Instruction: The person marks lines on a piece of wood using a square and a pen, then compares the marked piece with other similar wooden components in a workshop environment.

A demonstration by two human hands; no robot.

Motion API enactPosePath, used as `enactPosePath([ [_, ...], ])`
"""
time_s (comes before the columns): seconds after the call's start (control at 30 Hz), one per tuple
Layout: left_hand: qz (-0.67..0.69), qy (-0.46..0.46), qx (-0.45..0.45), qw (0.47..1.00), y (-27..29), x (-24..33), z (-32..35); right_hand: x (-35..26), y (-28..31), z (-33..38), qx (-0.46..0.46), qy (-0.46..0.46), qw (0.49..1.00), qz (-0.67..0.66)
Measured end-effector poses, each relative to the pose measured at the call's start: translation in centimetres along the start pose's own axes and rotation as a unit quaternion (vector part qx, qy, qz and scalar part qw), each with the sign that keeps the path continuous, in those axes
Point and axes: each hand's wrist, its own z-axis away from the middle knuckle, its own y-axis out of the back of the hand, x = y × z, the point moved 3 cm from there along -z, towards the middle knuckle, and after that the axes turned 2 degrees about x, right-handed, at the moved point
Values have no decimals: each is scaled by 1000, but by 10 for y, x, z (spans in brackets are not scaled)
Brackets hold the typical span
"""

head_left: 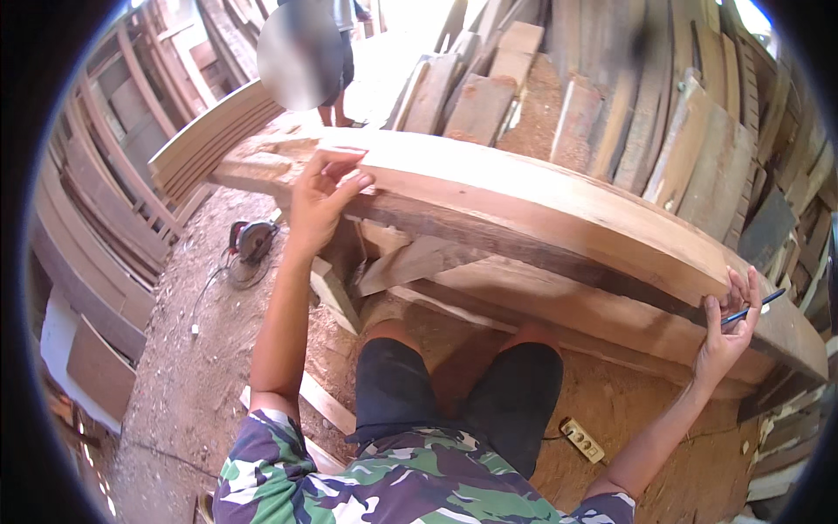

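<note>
From the head view: a thick timber plank (541,210) runs from upper centre to right of the frame, flat along a dark-edged wooden surface (796,336). It's in place, its top glaring in the light!

At the upper left of centre, the left hand (319,199) is at the plank's near-left end, fingers loosely curled, thumb and forefinger apart; whether it's gripping the wood, I can't tell. Over at the right, the right hand (726,332) has a slim blue pencil (755,307) pinched in its fingers, right by the plank's other end.

So, how far along? Plank laid down, both ends attended, pencil in hand. This looks like an early, marking-out sort of stage. No drawn line can be made out on the plank's front face, and the bright top hides any there. The circular saw (255,240) lies out of hand on the floor, centre left; grooved boards (214,140) sit stacked at upper left.
</note>
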Motion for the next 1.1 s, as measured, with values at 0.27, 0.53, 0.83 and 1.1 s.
enactPosePath([
  [0.27,-108,72,-289,948,-11,31,-50,-7,-8,-39,-207,-18,975,74],
  [0.53,-20,104,-292,950,1,2,-63,0,-6,-53,-265,-118,954,73],
  [0.83,-56,63,-277,957,2,5,-53,2,7,-53,-273,-152,949,39],
  [1.1,-88,89,-260,957,4,2,-56,-7,1,-56,-288,-191,938,11],
])
